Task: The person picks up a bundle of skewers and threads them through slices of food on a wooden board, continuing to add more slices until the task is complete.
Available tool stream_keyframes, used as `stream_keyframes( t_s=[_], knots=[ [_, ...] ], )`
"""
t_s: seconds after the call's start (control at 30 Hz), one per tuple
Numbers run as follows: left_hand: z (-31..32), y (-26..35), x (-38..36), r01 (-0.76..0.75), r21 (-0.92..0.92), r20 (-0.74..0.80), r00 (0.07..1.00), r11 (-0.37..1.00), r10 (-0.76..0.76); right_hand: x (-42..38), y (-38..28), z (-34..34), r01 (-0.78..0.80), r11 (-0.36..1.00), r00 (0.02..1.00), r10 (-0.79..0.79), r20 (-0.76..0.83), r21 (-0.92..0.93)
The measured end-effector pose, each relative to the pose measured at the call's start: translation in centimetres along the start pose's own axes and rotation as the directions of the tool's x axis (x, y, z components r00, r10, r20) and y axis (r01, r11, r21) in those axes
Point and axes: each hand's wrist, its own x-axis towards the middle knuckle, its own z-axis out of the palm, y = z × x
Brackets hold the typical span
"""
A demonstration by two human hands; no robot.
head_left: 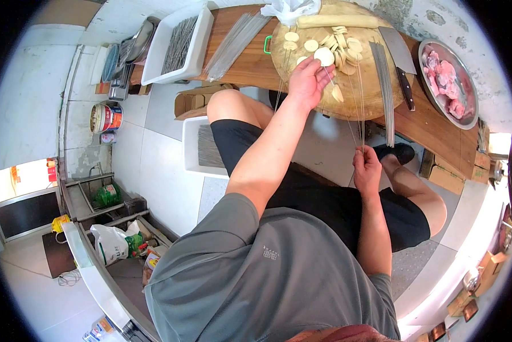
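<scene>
My left hand (310,84) reaches over the round wooden chopping board (301,102), its thumb and fingers pinching a pale round slice (324,56). Lower and to the right, my right hand (367,166) is closed around the lower ends of several thin metal skewers (360,108) pointing up at the board. A single slice (337,93) appears to be on one of these skewers, just right of my left hand. More slices (341,48) lie heaped on the board, and others sit by skewers (286,60) at its left side.
Behind the slices lies a long pale roll (338,21). A cleaver (397,54) and a bundle of skewers (382,85) rest on the board's right side. Raw meat fills a metal bowl (473,108). Skewers lie in a white bin (207,40) and on the wooden table (256,68).
</scene>
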Motion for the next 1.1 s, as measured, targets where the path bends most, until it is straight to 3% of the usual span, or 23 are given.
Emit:
stream_keyframes(
  t_s=[0.27,1.1],
  knots=[
    [-0.5,0.0,0.3,0.082,-0.120,0.057,0.995,0.989,-0.076,0.2,0.7,0.3,0.010,1.000,1.000,-0.010,-0.011,-0.004],
    [0.7,0.3,-0.1,-0.028,-0.070,0.043,0.999,0.997,0.031,0.0,-0.1,0.5,0.023,0.999,0.999,-0.024,-0.028,-0.028]
  ],
)
